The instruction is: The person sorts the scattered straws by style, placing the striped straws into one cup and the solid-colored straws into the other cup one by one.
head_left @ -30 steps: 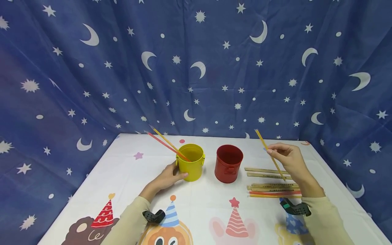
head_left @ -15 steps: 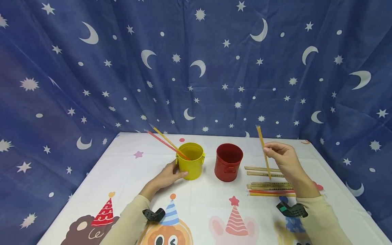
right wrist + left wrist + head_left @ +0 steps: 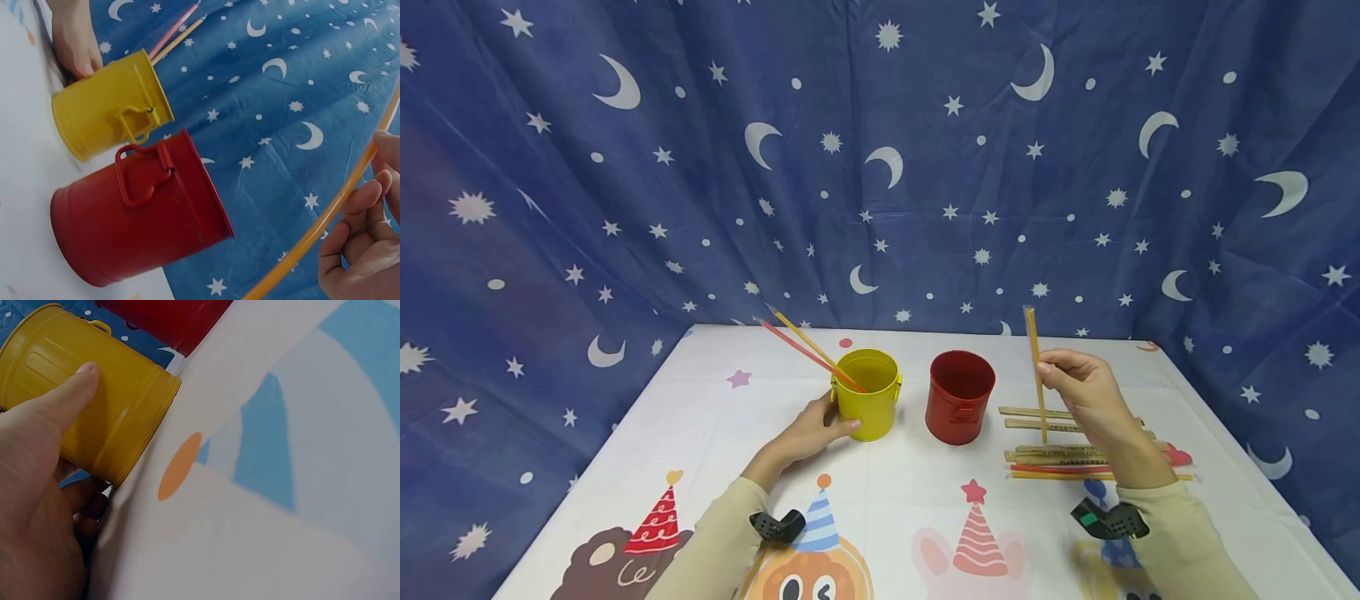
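Note:
My left hand point(image 3: 806, 435) holds the side of a small yellow bucket point(image 3: 867, 417), which stands upright on the table. In the left wrist view the thumb lies along the near side of the bucket, the fingers partly hidden behind it. A red straw point(image 3: 793, 344) and an orange straw point(image 3: 808, 343) lean leftward out of its mouth. At the right, my right hand point(image 3: 1086, 398) pinches another orange straw point(image 3: 328, 212) in a clear wrapper, nearly upright in the head view. Between the hands stands a red bucket point(image 3: 955, 418) with folded wire handles; no contents show.
Several paper-wrapped chopsticks point(image 3: 1037, 425) lie in rows under the right hand. Below them are a red straw point(image 3: 1052, 468) and an orange straw point(image 3: 1060, 477). A white cloth with cartoon prints point(image 3: 910, 508) covers the table; a blue starry curtain point(image 3: 880, 167) hangs behind.
My right hand has moved a little left, and its straw has swung from slanted to nearly upright. The left hand and both buckets have stayed in place.

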Demonstrator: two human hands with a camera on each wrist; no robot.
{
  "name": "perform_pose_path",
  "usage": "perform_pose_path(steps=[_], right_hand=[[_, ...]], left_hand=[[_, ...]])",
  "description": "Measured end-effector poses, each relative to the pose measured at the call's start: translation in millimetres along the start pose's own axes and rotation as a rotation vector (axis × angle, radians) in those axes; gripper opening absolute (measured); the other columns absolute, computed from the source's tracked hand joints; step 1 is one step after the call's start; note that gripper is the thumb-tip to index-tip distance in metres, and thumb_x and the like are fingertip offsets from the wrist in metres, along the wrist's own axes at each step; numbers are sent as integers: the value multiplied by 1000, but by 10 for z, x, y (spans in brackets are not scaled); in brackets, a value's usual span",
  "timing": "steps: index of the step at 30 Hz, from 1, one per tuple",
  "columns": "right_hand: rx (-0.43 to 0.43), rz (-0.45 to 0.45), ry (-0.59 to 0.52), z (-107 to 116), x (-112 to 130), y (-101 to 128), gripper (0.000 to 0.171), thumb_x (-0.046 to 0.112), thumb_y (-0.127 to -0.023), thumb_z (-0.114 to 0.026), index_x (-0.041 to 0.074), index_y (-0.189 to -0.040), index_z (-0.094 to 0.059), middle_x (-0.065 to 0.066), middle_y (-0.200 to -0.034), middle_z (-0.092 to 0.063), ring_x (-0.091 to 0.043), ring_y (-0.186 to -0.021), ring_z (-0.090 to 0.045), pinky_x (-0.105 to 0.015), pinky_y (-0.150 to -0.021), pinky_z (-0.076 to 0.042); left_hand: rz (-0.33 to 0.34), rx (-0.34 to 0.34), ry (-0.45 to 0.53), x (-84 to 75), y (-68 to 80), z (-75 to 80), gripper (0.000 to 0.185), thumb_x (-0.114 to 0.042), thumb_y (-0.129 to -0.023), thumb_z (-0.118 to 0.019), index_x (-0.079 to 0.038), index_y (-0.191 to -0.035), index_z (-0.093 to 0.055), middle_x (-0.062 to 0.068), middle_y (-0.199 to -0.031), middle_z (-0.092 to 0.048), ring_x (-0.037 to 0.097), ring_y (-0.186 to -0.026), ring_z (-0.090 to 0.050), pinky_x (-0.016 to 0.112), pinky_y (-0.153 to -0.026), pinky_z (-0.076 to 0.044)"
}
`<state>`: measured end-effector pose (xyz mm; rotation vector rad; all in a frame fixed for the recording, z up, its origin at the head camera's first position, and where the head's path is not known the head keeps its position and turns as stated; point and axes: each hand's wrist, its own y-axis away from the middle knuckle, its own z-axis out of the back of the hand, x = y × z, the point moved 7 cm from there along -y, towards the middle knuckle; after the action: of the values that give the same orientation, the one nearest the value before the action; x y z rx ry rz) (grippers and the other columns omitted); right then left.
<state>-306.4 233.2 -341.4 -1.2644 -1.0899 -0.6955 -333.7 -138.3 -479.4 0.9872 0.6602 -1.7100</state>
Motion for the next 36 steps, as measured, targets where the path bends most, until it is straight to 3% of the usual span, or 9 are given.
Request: perform_pose_path(steps=[25, 36], right_hand=[[38, -5, -69, -258, 98, 60, 34, -7, -100, -50, 16, -100, -76, 10, -87, -70, -3, -83, -59, -15, -81, -55], [54, 14, -122, -520, 322, -161, 31, -4, -100, -54, 17, -99, -76, 8, -86, -70, -5, -83, -59, -17, -80, -54]], left_hand=[[-1, 11, 1, 36, -21, 2, 93, -44, -94, -69, -7, -162, -18, 14, -168, -24, 32, -155, -28, 49, -127, -25], [-10, 15, 20, 0, -16, -1, 90, -38, -95, -69, -6, -162, -18, 16, -168, -23, 34, -156, -23, 52, -128, -22]])
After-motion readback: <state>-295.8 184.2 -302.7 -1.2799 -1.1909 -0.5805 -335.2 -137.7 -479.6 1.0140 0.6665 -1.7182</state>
